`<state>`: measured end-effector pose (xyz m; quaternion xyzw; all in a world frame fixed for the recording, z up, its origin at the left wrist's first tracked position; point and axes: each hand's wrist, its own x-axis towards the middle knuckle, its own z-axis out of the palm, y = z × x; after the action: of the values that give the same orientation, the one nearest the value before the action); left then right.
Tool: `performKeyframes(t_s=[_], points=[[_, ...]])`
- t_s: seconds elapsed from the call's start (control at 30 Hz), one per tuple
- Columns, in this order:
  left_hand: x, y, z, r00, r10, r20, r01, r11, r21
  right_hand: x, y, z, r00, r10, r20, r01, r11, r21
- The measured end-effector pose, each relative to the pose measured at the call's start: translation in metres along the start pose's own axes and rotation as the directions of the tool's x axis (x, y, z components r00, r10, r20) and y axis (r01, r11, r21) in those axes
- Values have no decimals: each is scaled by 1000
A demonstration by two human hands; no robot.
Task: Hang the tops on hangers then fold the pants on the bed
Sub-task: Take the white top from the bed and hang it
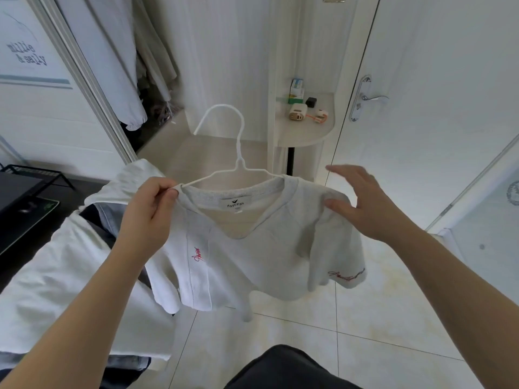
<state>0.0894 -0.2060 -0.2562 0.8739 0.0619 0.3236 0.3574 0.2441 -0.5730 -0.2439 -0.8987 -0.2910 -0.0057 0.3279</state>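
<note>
A white T-shirt (252, 256) with red script on its sleeves hangs in the air in front of me. A white wire hanger (237, 153) sits in its neck opening, hook upward. The hanger's right arm is inside the shirt's right shoulder, and its left arm shows outside the collar. My left hand (151, 206) pinches the left edge of the collar next to that arm. My right hand (362, 200) is spread, thumb touching the shirt's right shoulder, fingers straight above it.
The bed (56, 290) at the lower left holds white cloth and denim pants (108, 214). An open wardrobe (146, 74) with hanging clothes stands at the back left. A small shelf (303, 130) with gadgets and a white door (421, 108) are on the right. Tiled floor lies below.
</note>
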Motion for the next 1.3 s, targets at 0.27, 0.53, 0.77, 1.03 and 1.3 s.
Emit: performKeyframes(t_s=[0.27,0.53,0.77,1.03,1.3], points=[[45,0,15,996,-21,91,9,991,133,7,-5,-21,941,-51,335,-71,936,344],[110,0,42,985,-146,87,118,955,271,26,-10,-13,799,-150,583,-317,719,619],[151,-14,37,963,-177,202,144,975,169,70,-23,25,831,-134,540,-441,435,785],[169,-48,28,930,-194,313,194,980,34,167,-74,62,924,-30,382,-337,413,846],[241,-59,15,843,-77,532,116,992,-41,297,-151,55,990,-1,139,-124,438,891]])
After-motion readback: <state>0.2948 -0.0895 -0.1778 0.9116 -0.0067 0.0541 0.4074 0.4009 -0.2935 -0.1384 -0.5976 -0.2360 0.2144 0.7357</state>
